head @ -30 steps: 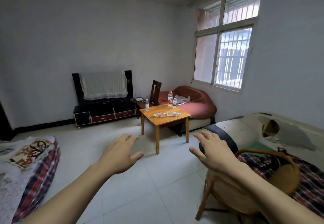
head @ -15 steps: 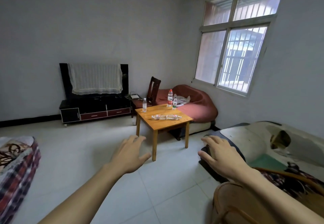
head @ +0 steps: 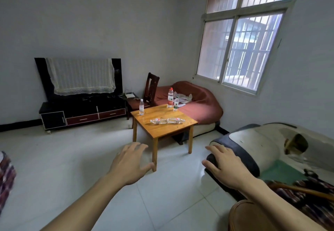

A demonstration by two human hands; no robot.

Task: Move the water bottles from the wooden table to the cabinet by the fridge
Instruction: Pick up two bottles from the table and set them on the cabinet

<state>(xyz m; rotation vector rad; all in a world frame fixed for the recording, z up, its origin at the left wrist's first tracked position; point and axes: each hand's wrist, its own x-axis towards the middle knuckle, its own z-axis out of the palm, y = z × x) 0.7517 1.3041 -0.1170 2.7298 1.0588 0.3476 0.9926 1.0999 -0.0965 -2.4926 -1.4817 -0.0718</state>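
Observation:
A small wooden table (head: 157, 129) stands in the middle of the room with several water bottles on it. One clear bottle (head: 141, 106) stands at its far left corner. A taller red-capped bottle (head: 170, 97) and a shorter green-labelled one (head: 176, 104) stand at the far right corner. Two bottles lie flat mid-table, one (head: 158, 121) to the left, the other (head: 176, 120) to the right. My left hand (head: 130, 162) and my right hand (head: 224, 164) are stretched out in front of me, fingers spread, holding nothing, well short of the table. No cabinet or fridge is in view.
A black TV stand (head: 83, 113) with a cloth-covered screen sits against the far wall. A dark wooden chair (head: 151, 89) and a red sofa (head: 198, 102) stand behind the table. A worn sofa arm (head: 253, 145) and a rattan chair (head: 253, 216) lie at my right. White tiled floor stretches ahead.
The view has moved forward and turned left; the table and bottles appear closer. The rattan chair has slid toward the lower right corner. Both hands stay open and outstretched.

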